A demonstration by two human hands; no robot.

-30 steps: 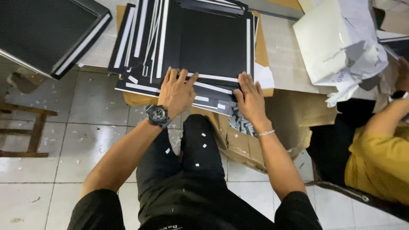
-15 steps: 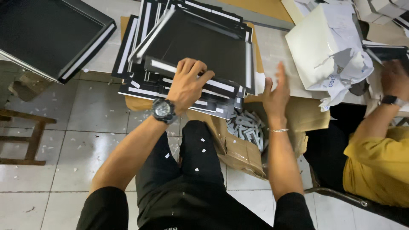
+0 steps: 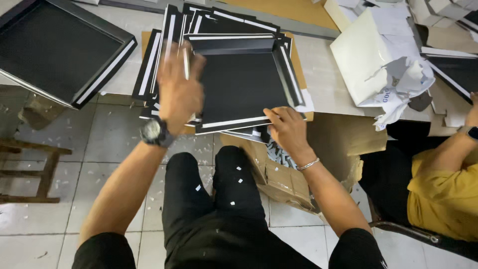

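Head view: right hand [image 3: 288, 130] pinches flat black cardboard sheet with white edge strips [image 3: 244, 87]; left hand [image 3: 178, 92] blurred above stack, fingers spread, holding nothing.

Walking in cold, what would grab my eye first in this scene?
Probably the pile of flat black sheets with white strips on the low table, top centre. The left hand, blurred, is raised over it, while the right hand grips the near edge of a black box blank with its sides folded up. To the right lies crumpled white paper, beside another person's yellow sleeve.
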